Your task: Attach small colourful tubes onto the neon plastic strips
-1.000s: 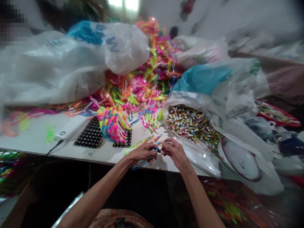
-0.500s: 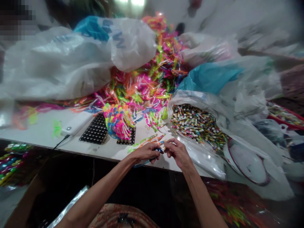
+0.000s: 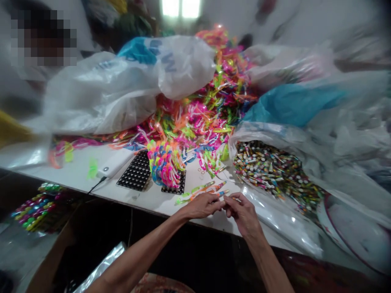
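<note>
My left hand [image 3: 201,206] and my right hand [image 3: 242,212] meet at the near edge of the white table [image 3: 152,196], fingertips pinched together on a small coloured piece I cannot name. Several thin green and orange plastic sticks [image 3: 201,189] lie just beyond the fingers. A black perforated tray [image 3: 136,177] sits to the left, and a bunch of bright plastic toys [image 3: 163,165] stands in it. To the right, an open clear bag of small coloured tubes [image 3: 271,171] lies on the table.
A big heap of neon plastic pieces [image 3: 195,114] fills the table's middle. Large white and blue plastic bags [image 3: 122,85] lie over it, with more bags [image 3: 305,106] at right. A white power bank [image 3: 111,167] with a cable lies left. Someone sits far left.
The view has shifted left and slightly back, so everything sits further right. Both hands stay pinched together at the table edge; the blue piece seen earlier is hidden now.
</note>
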{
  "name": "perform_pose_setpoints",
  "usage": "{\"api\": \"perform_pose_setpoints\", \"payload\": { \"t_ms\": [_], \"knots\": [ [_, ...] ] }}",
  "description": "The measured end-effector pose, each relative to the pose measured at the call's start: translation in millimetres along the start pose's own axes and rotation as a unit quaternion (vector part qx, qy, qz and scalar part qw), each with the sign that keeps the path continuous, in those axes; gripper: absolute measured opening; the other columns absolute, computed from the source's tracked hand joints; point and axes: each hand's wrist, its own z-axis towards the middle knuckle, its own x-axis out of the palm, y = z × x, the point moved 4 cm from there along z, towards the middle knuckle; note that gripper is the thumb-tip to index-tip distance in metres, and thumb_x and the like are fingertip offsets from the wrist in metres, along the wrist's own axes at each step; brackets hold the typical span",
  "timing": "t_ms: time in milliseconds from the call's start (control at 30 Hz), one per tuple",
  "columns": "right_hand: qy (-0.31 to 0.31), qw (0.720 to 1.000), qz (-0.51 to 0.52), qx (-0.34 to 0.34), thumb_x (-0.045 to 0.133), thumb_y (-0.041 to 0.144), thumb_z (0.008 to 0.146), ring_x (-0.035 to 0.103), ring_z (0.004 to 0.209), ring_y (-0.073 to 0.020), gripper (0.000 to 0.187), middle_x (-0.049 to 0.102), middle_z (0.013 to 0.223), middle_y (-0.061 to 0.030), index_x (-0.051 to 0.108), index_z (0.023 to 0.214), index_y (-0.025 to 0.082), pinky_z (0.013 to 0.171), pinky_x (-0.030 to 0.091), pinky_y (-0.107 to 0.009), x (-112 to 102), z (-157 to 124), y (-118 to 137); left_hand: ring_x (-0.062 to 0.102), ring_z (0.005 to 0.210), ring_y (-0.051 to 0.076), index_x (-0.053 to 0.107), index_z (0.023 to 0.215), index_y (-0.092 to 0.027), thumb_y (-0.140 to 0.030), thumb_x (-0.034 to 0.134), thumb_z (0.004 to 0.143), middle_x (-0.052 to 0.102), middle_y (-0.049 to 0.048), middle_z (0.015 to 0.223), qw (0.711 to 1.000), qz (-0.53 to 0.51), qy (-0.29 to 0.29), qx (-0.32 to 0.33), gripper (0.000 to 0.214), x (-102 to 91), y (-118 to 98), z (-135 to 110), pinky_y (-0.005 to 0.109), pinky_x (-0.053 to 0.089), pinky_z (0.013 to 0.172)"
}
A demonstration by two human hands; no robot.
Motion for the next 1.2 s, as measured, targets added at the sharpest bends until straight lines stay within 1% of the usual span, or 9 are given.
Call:
{"api": "perform_pose_setpoints", "payload": {
  "t_ms": [100, 233, 367, 467, 600, 667, 833, 1000, 1200],
  "knots": [
    [0.008, 1.0, -0.007, -0.005, 0.073, 0.035, 0.061, 0.047, 0.037, -0.0082, 0.033, 0.06, 0.051, 0.0012, 0.048, 0.073, 0.017, 0.039, 0.034, -0.018, 0, 3, -3, 0.045, 0.059, 0.011, 0.059, 0.079, -0.015, -0.048, 0.037, 0.086, 0.05, -0.0005, 0.064, 0.999, 0.048, -0.006, 0.018, 0.04, -2.8, -2, 0, 0.02, 0.032, 0.054],
    [0.042, 0.998, -0.053, 0.002, 0.07, 0.036, 0.066, 0.049, 0.043, -0.0084, 0.028, 0.057, 0.056, 0.0022, 0.053, 0.076, 0.016, 0.042, 0.037, -0.02, -6, 13, 1, 0.043, 0.053, 0.01, 0.057, 0.078, -0.015, -0.05, 0.036, 0.085, 0.048, -0.0014, 0.062, 0.999, 0.046, -0.014, -0.021, 0.041, -6.9, 8, 4, 0.02, 0.031, 0.05],
    [0.024, 0.979, -0.191, -0.072, 0.067, 0.033, 0.068, 0.056, 0.055, -0.0112, 0.042, 0.061, 0.092, -0.0049, 0.056, 0.105, 0.018, 0.048, 0.043, -0.023, -15, 16, 12, 0.042, 0.045, 0.009, 0.052, 0.078, -0.014, -0.053, 0.033, 0.084, 0.046, -0.0028, 0.058, 0.996, -0.028, 0.009, -0.081, 0.044, -11.4, 19, 10, 0.02, 0.031, 0.045],
    [0.032, 0.909, -0.368, -0.19, 0.059, 0.026, 0.075, 0.059, 0.067, -0.0138, 0.034, 0.055, 0.11, -0.0078, 0.057, 0.109, 0.021, 0.06, 0.047, -0.028, -12, -1, 14, 0.045, 0.047, 0.009, 0.053, 0.078, -0.014, -0.05, 0.034, 0.085, 0.048, -0.0026, 0.06, 0.996, 0.008, 0.049, -0.078, 0.041, -6.7, 15, 5, 0.019, 0.031, 0.046],
    [0.039, 0.729, -0.586, -0.351, 0.044, 0.016, 0.083, 0.059, 0.087, -0.019, 0.026, 0.058, 0.108, -0.0079, 0.061, 0.102, 0.02, 0.076, 0.045, -0.031, -5, -42, 6, 0.048, 0.06, 0.011, 0.058, 0.077, -0.015, -0.049, 0.036, 0.085, 0.054, 0.0001, 0.066, 0.984, 0.16, 0.053, -0.065, 0.042, 10.9, 7, -13, 0.02, 0.03, 0.052],
    [0.044, 0.673, -0.629, -0.386, 0.038, 0.014, 0.086, 0.06, 0.08, -0.0172, 0.027, 0.062, 0.097, -0.007, 0.062, 0.099, 0.018, 0.072, 0.044, -0.029, -6, -56, 0, 0.05, 0.066, 0.013, 0.06, 0.084, -0.016, -0.054, 0.036, 0.084, 0.058, 0.0015, 0.071, 0.978, 0.186, 0.047, -0.083, 0.045, 19.1, 8, -20, 0.021, 0.032, 0.056],
    [0.028, 0.636, -0.653, -0.41, 0.036, 0.016, 0.089, 0.059, 0.074, -0.0143, 0.026, 0.063, 0.092, -0.0054, 0.061, 0.096, 0.017, 0.068, 0.042, -0.025, -10, -55, 1, 0.052, 0.066, 0.014, 0.062, 0.084, -0.017, -0.052, 0.035, 0.085, 0.06, 0.0017, 0.07, 0.969, 0.225, 0.061, -0.086, 0.044, 22.8, 10, -17, 0.022, 0.031, 0.056],
    [0.015, 0.607, -0.662, -0.44, 0.04, 0.015, 0.088, 0.058, 0.078, -0.0159, 0.021, 0.062, 0.091, -0.0069, 0.059, 0.098, 0.015, 0.072, 0.041, -0.027, -4, -34, 11, 0.055, 0.077, 0.018, 0.061, 0.092, -0.017, -0.047, 0.041, 0.084, 0.062, 0.0049, 0.081, 0.954, 0.289, -0.005, -0.079, 0.036, 2.5, -3, 1, 0.024, 0.035, 0.064],
    [0.003, 0.576, -0.668, -0.472, 0.038, 0.011, 0.088, 0.058, 0.079, -0.0168, 0.023, 0.062, 0.089, -0.0086, 0.059, 0.097, 0.013, 0.071, 0.042, -0.027, -1, -15, 20, 0.052, 0.066, 0.016, 0.058, 0.072, -0.016, -0.042, 0.039, 0.086, 0.056, 0.0024, 0.066, 0.953, 0.301, -0.006, -0.035, 0.035, -8.8, -13, 20, 0.023, 0.032, 0.06]
  ]
}}
